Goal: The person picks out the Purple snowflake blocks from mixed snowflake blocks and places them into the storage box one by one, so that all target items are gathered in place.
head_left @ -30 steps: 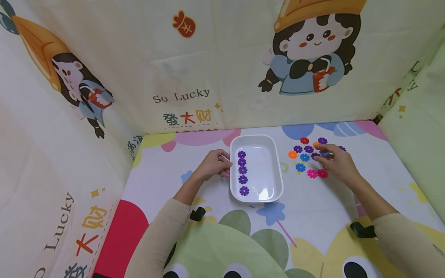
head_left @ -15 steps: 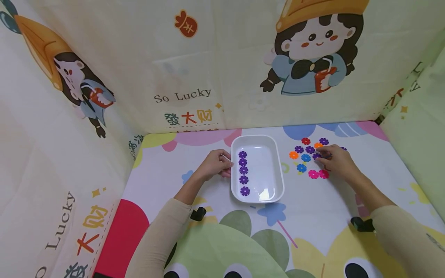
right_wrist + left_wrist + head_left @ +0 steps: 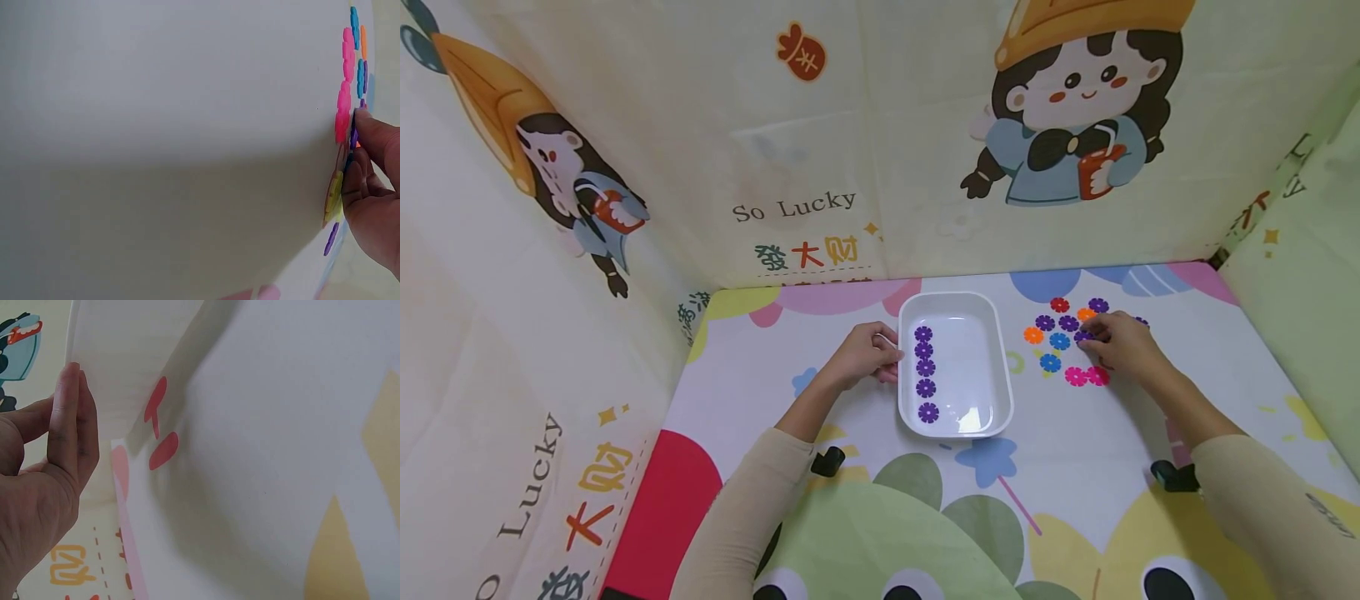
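Observation:
A white tray (image 3: 977,367) stands on the table, with a column of purple flower-shaped discs (image 3: 926,367) along its left side. My left hand (image 3: 862,357) holds the tray's left rim; in the left wrist view its fingers (image 3: 64,425) lie against the outer wall. To the right of the tray, my right hand (image 3: 1126,343) is over a scatter of loose discs. Its thumb and fingers pinch a purple disc (image 3: 354,134) at the table surface, partly hidden by the fingertips. Pink discs (image 3: 343,112) and a yellow disc (image 3: 334,197) lie close by.
Blue discs (image 3: 1050,362), an orange disc (image 3: 1033,335) and a red disc (image 3: 1059,305) lie among the loose ones. A printed cloth (image 3: 850,450) covers the table. Printed curtains (image 3: 910,150) rise along the back and sides.
My right hand's thumb and fingers have come together at the purple disc, from a wider spread. The left hand and the tray hold their place.

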Demonstrator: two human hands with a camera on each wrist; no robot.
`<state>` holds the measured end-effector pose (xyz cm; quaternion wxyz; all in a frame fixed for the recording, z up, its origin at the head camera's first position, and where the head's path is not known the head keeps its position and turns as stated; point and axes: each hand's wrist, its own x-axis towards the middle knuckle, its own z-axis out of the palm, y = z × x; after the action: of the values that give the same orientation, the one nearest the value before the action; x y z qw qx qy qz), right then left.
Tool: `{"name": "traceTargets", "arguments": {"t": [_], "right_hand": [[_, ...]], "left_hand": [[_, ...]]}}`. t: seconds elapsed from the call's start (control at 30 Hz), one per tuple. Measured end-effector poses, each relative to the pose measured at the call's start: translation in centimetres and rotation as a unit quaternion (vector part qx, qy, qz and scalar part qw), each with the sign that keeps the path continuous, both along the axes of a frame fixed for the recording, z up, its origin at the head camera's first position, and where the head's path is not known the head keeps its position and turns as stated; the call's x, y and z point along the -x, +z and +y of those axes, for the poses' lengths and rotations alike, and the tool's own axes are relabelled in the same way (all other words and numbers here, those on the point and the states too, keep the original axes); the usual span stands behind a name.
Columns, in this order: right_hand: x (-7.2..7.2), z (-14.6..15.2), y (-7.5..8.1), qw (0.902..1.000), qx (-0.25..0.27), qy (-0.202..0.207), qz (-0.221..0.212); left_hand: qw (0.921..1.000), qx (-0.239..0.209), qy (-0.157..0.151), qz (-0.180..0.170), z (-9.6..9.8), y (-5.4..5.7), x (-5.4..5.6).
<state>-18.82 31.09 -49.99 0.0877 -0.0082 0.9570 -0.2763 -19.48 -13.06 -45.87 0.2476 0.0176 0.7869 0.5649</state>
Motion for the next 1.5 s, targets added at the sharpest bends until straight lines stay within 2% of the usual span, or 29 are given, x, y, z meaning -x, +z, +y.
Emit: {"name": "traceTargets", "arguments": {"t": [0.4, 1.03, 1.5], "right_hand": [[0.2, 0.2, 0.2, 0.9993, 0.030, -0.010, -0.019], [-1.1, -0.6, 0.0, 0.9972, 0.047, -0.033, 0.048], [-1.9, -2.9, 3.0, 0.9933, 0.077, 0.014, 0.086]], "left_hand": [[1.0000, -0.002, -0.002, -0.004, -0.1, 0.2, 0.0], [1.0000, -0.003, 0.000, -0.005, 0.0, 0.0, 0.1], [1.0000, 0.003, -0.004, -0.006, 0.0, 0.2, 0.1]]}}
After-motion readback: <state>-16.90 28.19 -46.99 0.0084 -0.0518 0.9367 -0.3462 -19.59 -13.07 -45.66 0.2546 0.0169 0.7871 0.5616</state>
